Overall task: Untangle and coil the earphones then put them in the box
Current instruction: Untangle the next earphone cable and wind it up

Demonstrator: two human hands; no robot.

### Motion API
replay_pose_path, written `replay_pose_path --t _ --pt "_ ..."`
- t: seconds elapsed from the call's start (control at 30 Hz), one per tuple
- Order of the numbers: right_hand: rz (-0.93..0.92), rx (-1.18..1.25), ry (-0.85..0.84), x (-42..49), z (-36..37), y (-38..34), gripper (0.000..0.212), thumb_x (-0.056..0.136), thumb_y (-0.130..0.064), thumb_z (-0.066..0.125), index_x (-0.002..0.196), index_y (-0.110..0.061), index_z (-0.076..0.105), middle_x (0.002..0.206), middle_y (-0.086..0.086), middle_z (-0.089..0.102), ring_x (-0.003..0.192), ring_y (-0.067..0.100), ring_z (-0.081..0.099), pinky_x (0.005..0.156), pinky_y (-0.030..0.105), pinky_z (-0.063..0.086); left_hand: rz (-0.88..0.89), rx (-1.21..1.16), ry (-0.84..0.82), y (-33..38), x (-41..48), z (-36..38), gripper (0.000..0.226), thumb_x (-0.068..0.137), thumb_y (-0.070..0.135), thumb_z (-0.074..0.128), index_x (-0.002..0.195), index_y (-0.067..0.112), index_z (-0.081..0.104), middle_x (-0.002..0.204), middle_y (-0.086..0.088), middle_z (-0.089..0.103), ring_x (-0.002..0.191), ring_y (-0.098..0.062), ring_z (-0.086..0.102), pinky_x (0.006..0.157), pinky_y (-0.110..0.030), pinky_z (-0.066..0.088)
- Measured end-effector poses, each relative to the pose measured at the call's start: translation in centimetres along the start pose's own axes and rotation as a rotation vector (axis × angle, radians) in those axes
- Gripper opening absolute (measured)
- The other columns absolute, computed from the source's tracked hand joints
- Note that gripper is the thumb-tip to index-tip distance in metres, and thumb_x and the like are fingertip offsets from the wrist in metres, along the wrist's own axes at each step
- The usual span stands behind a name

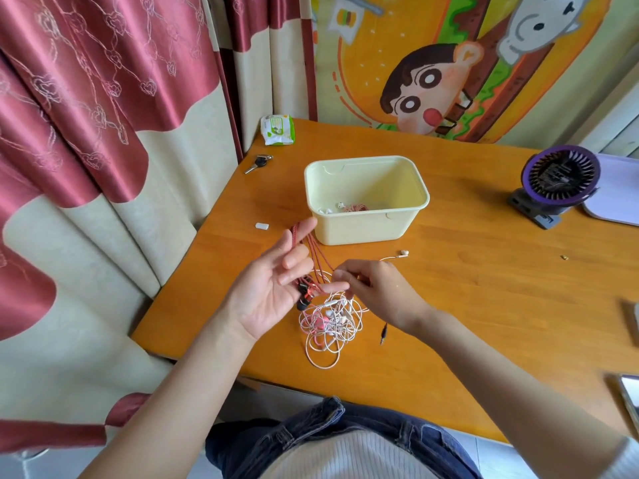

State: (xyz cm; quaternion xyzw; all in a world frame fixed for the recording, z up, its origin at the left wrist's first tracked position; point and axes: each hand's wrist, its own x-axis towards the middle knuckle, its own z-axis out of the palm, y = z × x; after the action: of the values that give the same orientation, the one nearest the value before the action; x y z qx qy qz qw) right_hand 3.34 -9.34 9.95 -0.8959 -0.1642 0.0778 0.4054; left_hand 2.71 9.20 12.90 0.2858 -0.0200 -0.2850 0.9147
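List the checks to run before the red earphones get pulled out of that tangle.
1. Left hand holds red earphones: ok, cable looped over its fingers.
2. Right hand grips a strand: ok, pinching at the top of the tangle; which strand, cannot tell.
3. Tangle clear of red earphones: cannot tell, they overlap.
4. Box open: ok, no lid, earphones already inside.
5. Table room to coil: ok, bare wood beside the tangle.
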Motion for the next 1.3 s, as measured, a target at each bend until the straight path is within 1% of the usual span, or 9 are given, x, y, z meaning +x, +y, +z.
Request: replay_pose_path --t 0.17,0.3,0.4,0.53,0.67,0.83,1.0,1.17,1.3 --pt "-0.025 -0.034 -0.120 -1.1 1.0 -0.3 0.024 0.096 -0.032 0.049 0.087 -0.022 0.068 0.064 -0.012 0.061 0.055 0.006 0.056 0.051 0.018 0.040 0.127 0.010 0.209 0.7 0.9 -0.1 0.036 0.089 0.031 0.041 0.103 0.018 0.072 0.054 0.011 0.039 0.044 -0.003 0.038 0.085 -0.064 0.047" --pt "-0.101 -0.083 -0.152 -1.7 1.4 -0.6 0.023 0.096 -0.031 0.050 0.090 -0.022 0.070 0.068 -0.017 0.058 0.057 -0.002 0.054 0.052 0.010 0.034 0.150 0.379 0.355 0.5 1.2 -1.3 0.031 0.096 0.028 0.039 0.118 0.022 0.059 0.066 0.009 0.058 0.068 -0.006 0.061 0.090 -0.064 0.043" --pt "-0.141 -0.121 -0.167 -1.8 1.2 -0.9 0.023 0.096 -0.030 0.050 0.092 -0.021 0.071 0.071 -0.019 0.057 0.061 -0.001 0.055 0.055 0.010 0.037 0.134 0.690 0.357 -0.5 0.8 -2.0 0.027 0.098 0.023 0.039 0.115 0.022 0.061 0.080 0.002 0.070 0.094 -0.013 0.066 0.088 -0.047 0.040" --pt "-0.164 -0.152 -0.157 -1.5 0.6 -1.0 0.021 0.097 -0.025 0.049 0.090 -0.022 0.068 0.073 -0.017 0.058 0.063 0.006 0.055 0.057 0.015 0.039 0.082 1.122 0.339 -2.0 0.3 -2.5 0.024 0.098 0.020 0.046 0.101 0.025 0.069 0.092 0.002 0.073 0.100 -0.005 0.064 0.088 -0.019 0.043" --pt "-0.108 -0.121 -0.097 -1.0 0.0 -0.3 0.018 0.096 -0.022 0.049 0.089 -0.021 0.066 0.074 -0.015 0.059 0.065 0.007 0.054 0.060 0.022 0.043 -0.142 1.131 0.233 -3.4 -0.3 -2.3 0.035 0.101 0.018 0.039 0.076 0.009 0.063 0.065 -0.002 0.064 0.060 -0.013 0.056 0.070 -0.029 0.046" --pt "-0.047 -0.111 -0.032 -1.2 0.6 1.1 0.015 0.095 -0.021 0.050 0.090 -0.018 0.064 0.085 -0.008 0.066 0.079 0.013 0.057 0.071 0.036 0.048 -0.302 1.061 0.201 -3.5 -0.4 -2.6 0.036 0.103 0.021 0.032 0.070 0.011 0.040 0.056 -0.001 0.036 0.047 -0.005 0.037 0.095 -0.050 0.044" --pt "-0.178 -0.214 -0.075 -1.4 0.9 0.5 0.032 0.095 -0.028 0.050 0.126 -0.021 0.053 0.119 -0.007 0.056 0.108 0.012 0.045 0.095 0.024 0.037 -0.429 0.939 0.185 -3.3 -0.4 -2.2 0.025 0.103 0.017 0.034 0.091 0.010 0.054 0.058 0.006 0.031 0.049 -0.007 0.028 0.080 -0.035 0.049" --pt "-0.145 -0.038 -0.228 -1.9 2.1 -0.4 0.034 0.096 -0.017 0.051 0.130 -0.017 0.050 0.114 -0.004 0.053 0.097 0.004 0.049 0.085 0.011 0.038 -0.516 0.873 0.125 -2.8 -0.2 -2.1 0.030 0.102 0.015 0.034 0.076 0.014 0.047 0.057 0.006 0.031 0.050 -0.009 0.026 0.073 -0.029 0.051" --pt "-0.089 -0.027 -0.222 -1.7 2.1 -0.1 0.025 0.093 -0.021 0.056 0.117 -0.014 0.060 0.097 -0.004 0.055 0.084 0.008 0.051 0.074 0.009 0.038 -0.581 0.801 0.079 -2.2 -0.2 -2.9 0.026 0.100 0.023 0.039 0.079 0.014 0.050 0.059 0.006 0.030 0.053 -0.008 0.029 0.073 -0.029 0.049"
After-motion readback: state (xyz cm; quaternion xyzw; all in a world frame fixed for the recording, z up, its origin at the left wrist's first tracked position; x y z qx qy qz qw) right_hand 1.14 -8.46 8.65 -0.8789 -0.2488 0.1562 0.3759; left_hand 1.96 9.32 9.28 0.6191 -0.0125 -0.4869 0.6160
